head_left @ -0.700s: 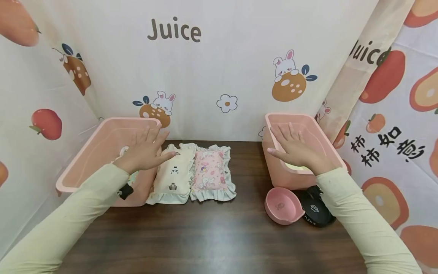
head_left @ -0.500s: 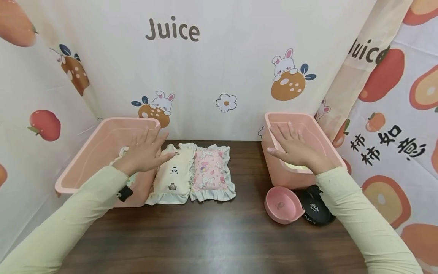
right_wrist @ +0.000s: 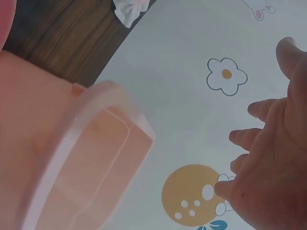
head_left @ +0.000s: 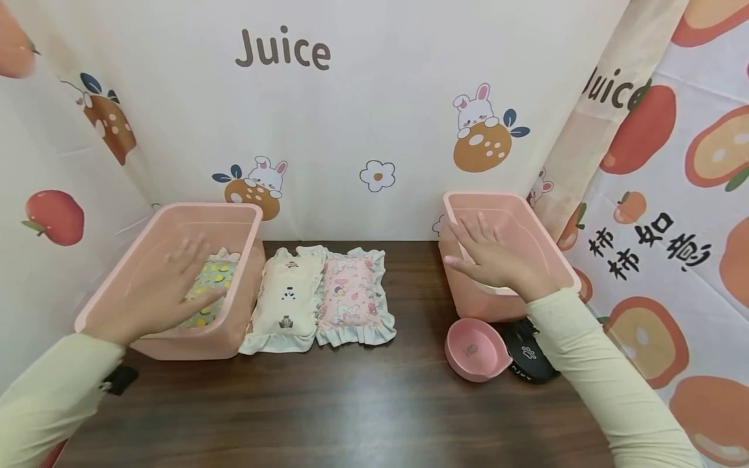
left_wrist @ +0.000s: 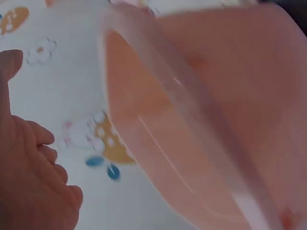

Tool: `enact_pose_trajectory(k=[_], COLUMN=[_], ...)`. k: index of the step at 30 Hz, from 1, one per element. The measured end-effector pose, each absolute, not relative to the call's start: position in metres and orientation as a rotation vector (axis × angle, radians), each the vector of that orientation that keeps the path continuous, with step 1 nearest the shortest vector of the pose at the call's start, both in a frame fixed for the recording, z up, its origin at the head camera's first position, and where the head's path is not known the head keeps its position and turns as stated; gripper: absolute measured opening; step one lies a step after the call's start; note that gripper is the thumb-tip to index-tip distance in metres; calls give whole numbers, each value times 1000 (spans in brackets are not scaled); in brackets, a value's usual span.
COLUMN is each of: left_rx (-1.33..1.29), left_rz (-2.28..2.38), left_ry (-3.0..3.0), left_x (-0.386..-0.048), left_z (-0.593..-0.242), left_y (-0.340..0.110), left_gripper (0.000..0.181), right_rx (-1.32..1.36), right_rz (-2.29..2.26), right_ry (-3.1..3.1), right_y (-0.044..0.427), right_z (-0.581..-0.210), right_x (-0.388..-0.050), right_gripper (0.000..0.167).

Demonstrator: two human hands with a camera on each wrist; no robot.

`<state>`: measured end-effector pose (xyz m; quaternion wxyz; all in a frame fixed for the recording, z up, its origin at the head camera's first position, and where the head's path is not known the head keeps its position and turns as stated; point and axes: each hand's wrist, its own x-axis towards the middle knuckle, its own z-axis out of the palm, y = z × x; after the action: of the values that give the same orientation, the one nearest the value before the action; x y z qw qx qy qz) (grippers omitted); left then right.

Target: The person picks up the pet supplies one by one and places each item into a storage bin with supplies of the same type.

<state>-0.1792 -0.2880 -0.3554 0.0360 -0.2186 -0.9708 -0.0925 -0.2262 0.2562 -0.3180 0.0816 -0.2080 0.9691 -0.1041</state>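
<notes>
My left hand (head_left: 158, 292), fingers stretched out, hovers over the left pink bin (head_left: 248, 279) and holds nothing. Inside that bin a small green pillow with a yellow pattern (head_left: 215, 276) shows partly, the rest hidden by the hand. Above the right pink bin (head_left: 462, 279) is my right hand (head_left: 491, 257), palm down with spread fingers, also holding nothing. Something pale yellow-green in this bin is mostly covered by the hand. In the wrist views both the left hand (left_wrist: 33, 163) and the right hand (right_wrist: 268, 143) appear apart from the bins.
Beside the left bin lie a cream ruffled pillow (head_left: 288, 299) and a pink ruffled pillow (head_left: 351, 296). A pink pet bowl (head_left: 476, 351) stands before the right bin, touching a black round item with a paw print (head_left: 532, 357). Printed curtains (head_left: 351, 117) enclose the wooden table (head_left: 328, 403).
My left hand has moved left and toward me, uncovering more of the green pillow. The right hand stays over its bin. The whole view has shifted slightly.
</notes>
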Motion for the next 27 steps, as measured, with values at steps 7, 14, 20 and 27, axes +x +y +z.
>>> enact_pose_trajectory(k=[7,14,20,27], left_rx=[-370,-277,-276,-280], left_rz=[-527,-541,-549,-549], left_ry=[-3026,-2988,-2976,-2977], left_x=[-168,-159,-152,-146], left_z=[-367,-387,-404,-417], left_y=[-358,-401,-418,-423], left_gripper=[93,96,92,87], right_rx=[-657,-664,-675,-682], right_rz=[-311,-310,-318,-327], right_ry=[2903,2916,2923,2904], right_y=[248,239,233,227], right_z=[-323,-327,-328,-328], right_x=[-227,-229,-231,-231], right_gripper=[79,79,79,79])
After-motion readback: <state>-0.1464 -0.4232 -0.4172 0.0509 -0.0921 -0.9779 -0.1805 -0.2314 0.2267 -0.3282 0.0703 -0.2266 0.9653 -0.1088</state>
